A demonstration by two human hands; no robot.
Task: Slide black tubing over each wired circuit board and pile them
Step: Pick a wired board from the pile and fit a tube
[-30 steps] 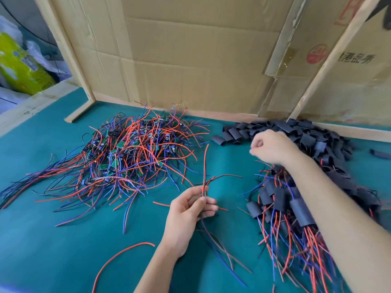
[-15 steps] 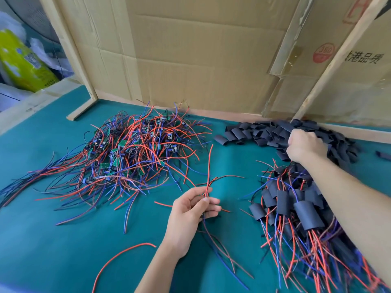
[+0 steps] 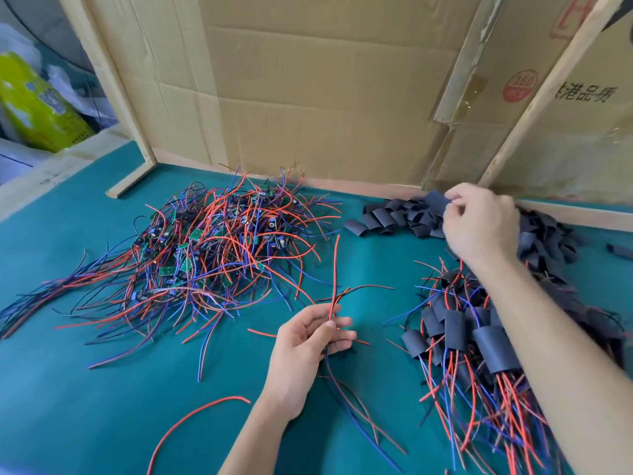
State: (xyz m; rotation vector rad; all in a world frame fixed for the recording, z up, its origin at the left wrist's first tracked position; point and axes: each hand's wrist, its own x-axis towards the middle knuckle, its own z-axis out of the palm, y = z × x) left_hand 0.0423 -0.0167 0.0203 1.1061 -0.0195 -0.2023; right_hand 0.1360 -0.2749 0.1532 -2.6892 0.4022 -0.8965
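Table top (image 3: 85,389) under my hands: matt teal cloth-like mat. Black tubing (image 3: 394,217) matt, prob. plastic. Wires (image 3: 212,255) smooth, glossy-ish insulation. Back wall (image 3: 308,97): creased cardboard, bare wood strips.

A person's left hand (image 3: 308,341) is gripping a wired board's red and blue wires (image 3: 334,269) over a green table (image 3: 102,406), while the right hand (image 3: 479,224) is pinching a black tube (image 3: 436,200) above the loose tube pile (image 3: 394,217).

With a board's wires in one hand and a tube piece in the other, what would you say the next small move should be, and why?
Probably bring the right hand back toward the left hand. The right hand pinches one black tube piece lifted off the loose tube pile, while the left hand grips a wired board's leads, not yet sleeved.
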